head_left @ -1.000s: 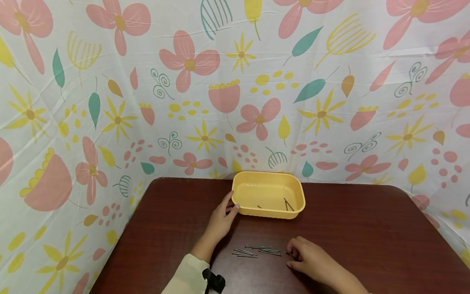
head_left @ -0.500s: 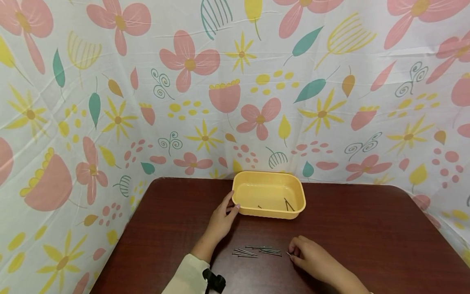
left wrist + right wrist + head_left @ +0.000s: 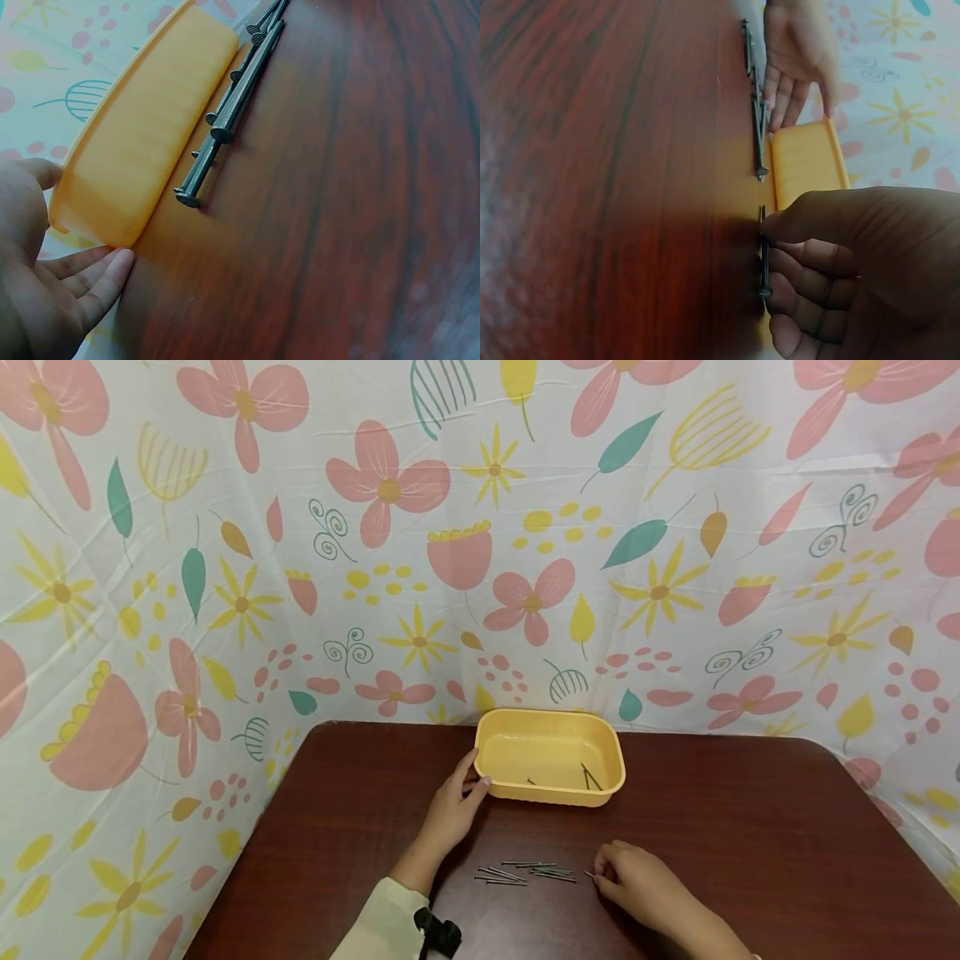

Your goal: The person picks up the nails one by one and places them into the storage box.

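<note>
My left hand point(image 3: 450, 810) holds the front left corner of a yellow plastic basin point(image 3: 551, 795), its thumb at the front and a finger along the side. Inside the basin lie a few nails point(image 3: 591, 777). On the table in front of it, several grey steel nails point(image 3: 501, 877) lie loosely side by side. To their right, my right hand point(image 3: 641, 885) pinches a single nail point(image 3: 765, 259) low at the tabletop, with the thumb near its pointed end and curled fingers by its head. The palm side of that hand is hidden in the head view.
The dark red-brown wooden table point(image 3: 360, 777) has rounded far corners. A white cloth with a flower print point(image 3: 247, 568) hangs behind the table and along its left side, close behind the basin. A black strap point(image 3: 437, 933) circles the left wrist.
My right hand has shifted slightly to the right, and the end of its nail now shows beyond the fingertips. My left hand, the basin and the loose nails look unmoved.
</note>
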A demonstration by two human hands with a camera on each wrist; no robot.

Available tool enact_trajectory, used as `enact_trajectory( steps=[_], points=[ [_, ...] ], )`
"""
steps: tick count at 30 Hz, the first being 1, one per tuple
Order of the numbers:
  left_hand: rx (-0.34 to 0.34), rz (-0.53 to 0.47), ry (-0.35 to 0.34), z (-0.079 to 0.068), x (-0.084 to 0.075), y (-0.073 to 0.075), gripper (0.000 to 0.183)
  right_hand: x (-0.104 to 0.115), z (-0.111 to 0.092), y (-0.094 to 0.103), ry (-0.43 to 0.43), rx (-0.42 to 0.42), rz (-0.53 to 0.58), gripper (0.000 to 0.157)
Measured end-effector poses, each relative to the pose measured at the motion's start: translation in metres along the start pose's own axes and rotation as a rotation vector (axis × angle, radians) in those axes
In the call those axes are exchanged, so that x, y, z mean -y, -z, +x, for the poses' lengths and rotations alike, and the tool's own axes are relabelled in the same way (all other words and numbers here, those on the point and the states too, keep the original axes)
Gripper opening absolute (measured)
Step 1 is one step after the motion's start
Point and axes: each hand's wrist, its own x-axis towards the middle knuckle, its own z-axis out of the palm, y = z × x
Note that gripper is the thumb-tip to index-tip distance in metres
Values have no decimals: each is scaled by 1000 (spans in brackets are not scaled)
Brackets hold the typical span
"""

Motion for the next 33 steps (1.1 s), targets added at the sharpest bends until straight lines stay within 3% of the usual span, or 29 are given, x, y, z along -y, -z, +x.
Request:
enact_trajectory(
  steps=[23,33],
  points=[
    [-3,7,24,2,1,0,62,0,4,4,-10,-73,27,19],
    [-1,7,14,1,1,-1,64,0,14,10,-48,-208,65,21]
  ],
)
